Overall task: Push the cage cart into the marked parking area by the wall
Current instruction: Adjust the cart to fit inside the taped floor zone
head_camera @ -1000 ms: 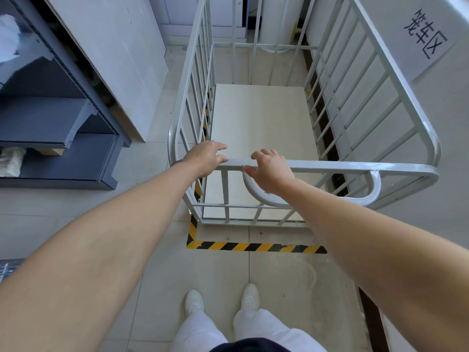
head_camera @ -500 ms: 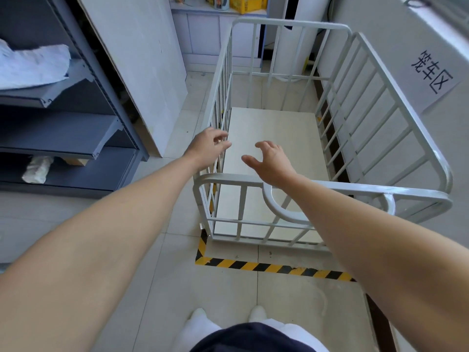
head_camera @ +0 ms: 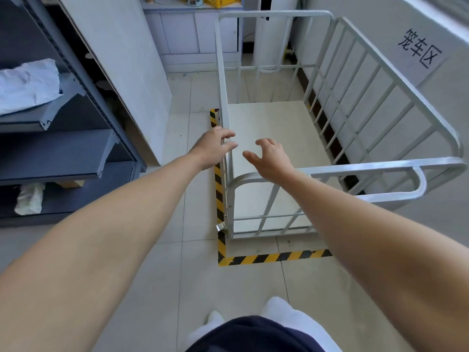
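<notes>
The white metal cage cart [head_camera: 380, 166] stands against the right wall, inside the yellow-and-black floor tape [head_camera: 274, 257] that marks the parking area. A paper sign [head_camera: 418, 50] with black characters hangs on the wall above it. My left hand [head_camera: 213, 146] hovers with spread fingers at the cart's left side rail, its fingertips at or just touching the rail. My right hand [head_camera: 269, 158] is open above the near top rail, fingers curled, holding nothing. The cart's pale floor panel [head_camera: 274, 138] carries nothing.
A dark grey shelf rack [head_camera: 63, 153] with white bags stands at the left. A large pale board [head_camera: 121, 59] leans beside it. Cabinets [head_camera: 193, 34] line the far wall. My white shoes [head_camera: 276, 308] are on the tiled floor just before the tape.
Both hands let go of the cart's near top rail and lifted off it with fingers spread. I have stepped back, and the tape's left strip is visible now.
</notes>
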A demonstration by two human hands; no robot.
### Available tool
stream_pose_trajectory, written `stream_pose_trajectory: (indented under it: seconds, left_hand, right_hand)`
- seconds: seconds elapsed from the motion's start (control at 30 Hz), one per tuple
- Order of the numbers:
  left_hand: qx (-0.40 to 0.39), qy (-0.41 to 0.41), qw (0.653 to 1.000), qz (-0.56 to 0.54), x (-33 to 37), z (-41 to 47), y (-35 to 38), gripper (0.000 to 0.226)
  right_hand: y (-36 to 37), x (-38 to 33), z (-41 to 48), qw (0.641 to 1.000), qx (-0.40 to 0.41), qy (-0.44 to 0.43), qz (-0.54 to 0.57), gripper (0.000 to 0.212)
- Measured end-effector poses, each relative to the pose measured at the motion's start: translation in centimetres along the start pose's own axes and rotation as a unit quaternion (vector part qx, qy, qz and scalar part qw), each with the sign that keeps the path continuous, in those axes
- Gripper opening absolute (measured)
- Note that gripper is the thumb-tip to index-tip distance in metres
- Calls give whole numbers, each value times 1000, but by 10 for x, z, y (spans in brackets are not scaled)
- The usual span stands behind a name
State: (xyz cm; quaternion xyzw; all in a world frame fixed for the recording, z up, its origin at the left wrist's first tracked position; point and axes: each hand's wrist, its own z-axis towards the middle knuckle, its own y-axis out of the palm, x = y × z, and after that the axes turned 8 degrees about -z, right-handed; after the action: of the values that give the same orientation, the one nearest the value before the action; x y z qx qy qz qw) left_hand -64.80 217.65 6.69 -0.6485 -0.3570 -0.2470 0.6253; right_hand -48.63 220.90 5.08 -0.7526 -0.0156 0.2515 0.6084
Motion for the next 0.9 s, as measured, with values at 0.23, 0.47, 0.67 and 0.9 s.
stream_pose_trajectory:
  seconds: [0.23,0.47,0.67,0.9]
  left_hand:
    - [-18,10,1000,22,-15,25,-16,43]
    - [-88,14,993,74,-39,59,-16,45]
    - [-187,90,962,175,-51,112,-23,49]
    - [-292,206,894,270,-61,159,-24,54]
  right_hand:
    - [5,-16,30,1000,-4,14,-12,62]
    - [19,-21,58,998,-33,48,-20,62]
    - [27,-22,85,987,-43,153,-1,60]
    - [56,-37,100,962,-78,254,60,64]
